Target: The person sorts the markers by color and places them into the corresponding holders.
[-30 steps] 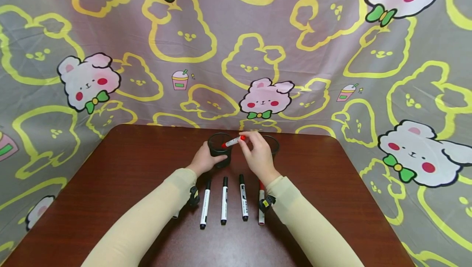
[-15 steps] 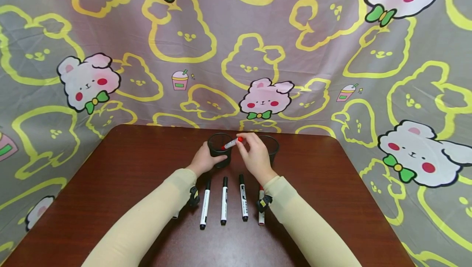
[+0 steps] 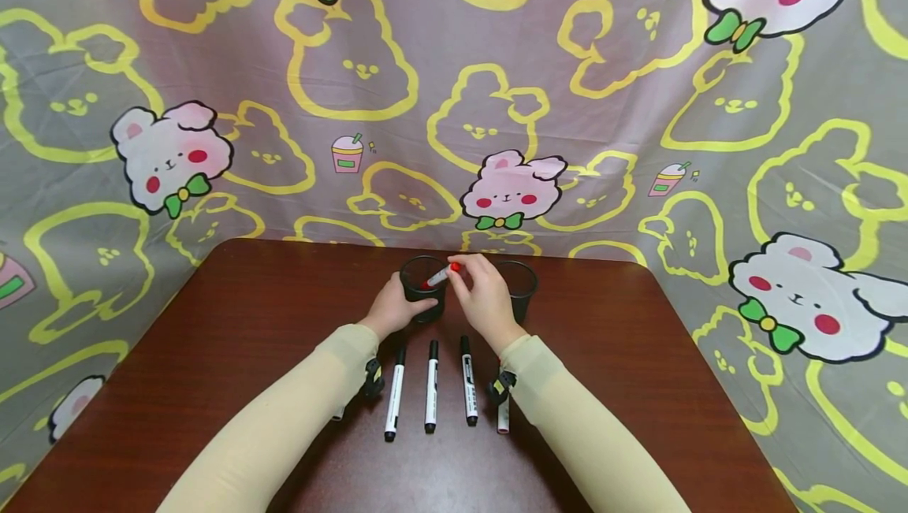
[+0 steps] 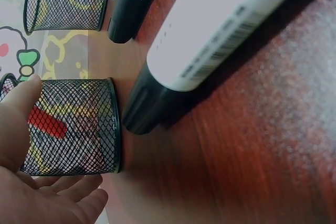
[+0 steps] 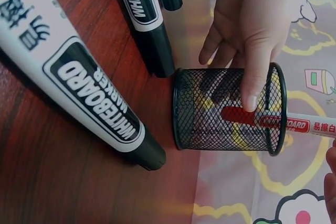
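Observation:
My left hand (image 3: 392, 308) grips a black mesh pen cup (image 3: 430, 310), thumb on the near side and fingers round the far side. The cup stands upright toward the back of the table. My right hand (image 3: 488, 299) pinches a red whiteboard marker (image 3: 441, 275) by its upper end. This marker slants down to the left, its red cap inside the cup's mouth. Through the mesh in the right wrist view, the red cap (image 5: 239, 115) shows beside the left thumb (image 5: 254, 85). In the left wrist view, the left fingers (image 4: 79, 198) curve beneath the cup.
A second black mesh cup (image 3: 521, 283) stands just right of my right hand. Black-capped whiteboard markers (image 3: 395, 399) (image 3: 431, 387) (image 3: 469, 383) lie in a row on the brown table (image 3: 603, 387). Another marker (image 3: 504, 417) is partly under my right wrist. A patterned cloth (image 3: 397, 48) hangs behind.
My right hand has moved left toward the held cup, and the red marker reaches further into it at a steeper slant. More of the second cup shows. My left hand stays put.

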Motion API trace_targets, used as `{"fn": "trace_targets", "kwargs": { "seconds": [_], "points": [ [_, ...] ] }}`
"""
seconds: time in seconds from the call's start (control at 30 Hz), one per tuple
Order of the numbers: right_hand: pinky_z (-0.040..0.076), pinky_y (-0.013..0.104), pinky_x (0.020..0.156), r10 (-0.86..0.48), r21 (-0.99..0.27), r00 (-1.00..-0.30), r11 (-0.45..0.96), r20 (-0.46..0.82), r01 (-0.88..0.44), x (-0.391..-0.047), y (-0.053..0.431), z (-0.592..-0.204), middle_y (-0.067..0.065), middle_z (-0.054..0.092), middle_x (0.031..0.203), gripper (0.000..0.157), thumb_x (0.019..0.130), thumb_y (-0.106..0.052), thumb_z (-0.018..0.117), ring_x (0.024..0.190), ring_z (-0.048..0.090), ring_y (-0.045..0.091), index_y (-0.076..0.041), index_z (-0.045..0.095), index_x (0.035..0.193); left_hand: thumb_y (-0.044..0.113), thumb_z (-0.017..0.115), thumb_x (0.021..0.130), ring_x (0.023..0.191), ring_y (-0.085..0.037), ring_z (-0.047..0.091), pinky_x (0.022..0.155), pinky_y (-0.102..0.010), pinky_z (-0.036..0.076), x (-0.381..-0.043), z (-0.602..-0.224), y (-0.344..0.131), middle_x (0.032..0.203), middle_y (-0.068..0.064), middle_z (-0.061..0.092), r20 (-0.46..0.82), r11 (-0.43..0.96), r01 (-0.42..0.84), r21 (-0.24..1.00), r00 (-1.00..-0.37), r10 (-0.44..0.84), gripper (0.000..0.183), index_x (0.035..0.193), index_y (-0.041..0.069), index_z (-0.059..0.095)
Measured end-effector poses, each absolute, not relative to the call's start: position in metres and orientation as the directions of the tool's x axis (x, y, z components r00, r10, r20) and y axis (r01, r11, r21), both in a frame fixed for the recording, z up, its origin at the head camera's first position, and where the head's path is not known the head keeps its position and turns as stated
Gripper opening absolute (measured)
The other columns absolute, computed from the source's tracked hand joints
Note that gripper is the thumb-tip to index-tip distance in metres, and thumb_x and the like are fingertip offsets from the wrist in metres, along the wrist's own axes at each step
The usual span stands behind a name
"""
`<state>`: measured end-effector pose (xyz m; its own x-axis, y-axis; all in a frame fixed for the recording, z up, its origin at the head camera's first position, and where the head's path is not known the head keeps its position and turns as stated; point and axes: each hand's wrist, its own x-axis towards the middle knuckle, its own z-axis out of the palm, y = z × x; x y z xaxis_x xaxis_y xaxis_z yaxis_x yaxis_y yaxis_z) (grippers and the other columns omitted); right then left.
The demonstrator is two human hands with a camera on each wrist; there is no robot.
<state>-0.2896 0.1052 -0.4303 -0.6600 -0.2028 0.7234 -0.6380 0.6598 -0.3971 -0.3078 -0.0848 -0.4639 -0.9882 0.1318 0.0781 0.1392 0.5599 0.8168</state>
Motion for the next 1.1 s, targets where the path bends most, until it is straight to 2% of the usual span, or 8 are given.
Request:
{"fn": "trace_targets", "kwargs": {
  "seconds": [0.33, 0.7, 1.1],
  "points": [
    [0.057, 0.037, 0.079, -0.215, -0.404, -0.692, 0.679, 0.689, -0.613, -0.293, 0.103, -0.436, 0.005, 0.068, 0.104, 0.024, 0.098, -0.02, 0.073, 0.091, 0.065, 0.02, -0.01, 0.071, 0.119, 0.029, 0.082, 0.09, 0.124, -0.036, 0.062, 0.107, -0.053, 0.049, -0.307, -0.464, -0.086, 0.134, -0.021, 0.062, 0.049, 0.573, 0.107, 0.813, -0.992, 0.115, 0.075, 0.147, -0.003, 0.045],
    [0.057, 0.037, 0.082, -0.221, -0.393, -0.701, 0.697, 0.677, -0.6, -0.296, 0.1, -0.442, 0.004, 0.07, 0.105, 0.022, 0.098, -0.02, 0.072, 0.093, 0.066, 0.019, -0.011, 0.072, 0.118, 0.025, 0.083, 0.089, 0.118, -0.032, 0.065, 0.104, -0.052, 0.05, -0.31, -0.465, -0.086, 0.122, -0.017, 0.069, 0.084, 0.552, 0.155, 0.819, -0.985, 0.152, 0.063, 0.14, 0.0, 0.055],
    [0.058, 0.037, 0.084, -0.232, -0.407, -0.731, 0.704, 0.642, -0.581, -0.297, 0.1, -0.448, 0.002, 0.07, 0.108, 0.022, 0.099, -0.022, 0.071, 0.095, 0.066, 0.019, -0.014, 0.072, 0.119, 0.022, 0.082, 0.09, 0.121, -0.034, 0.065, 0.105, -0.053, 0.05, -0.309, -0.465, -0.086, 0.128, -0.018, 0.068, 0.113, 0.535, 0.19, 0.823, -0.978, 0.173, 0.06, 0.14, 0.0, 0.056]
  ]
}}
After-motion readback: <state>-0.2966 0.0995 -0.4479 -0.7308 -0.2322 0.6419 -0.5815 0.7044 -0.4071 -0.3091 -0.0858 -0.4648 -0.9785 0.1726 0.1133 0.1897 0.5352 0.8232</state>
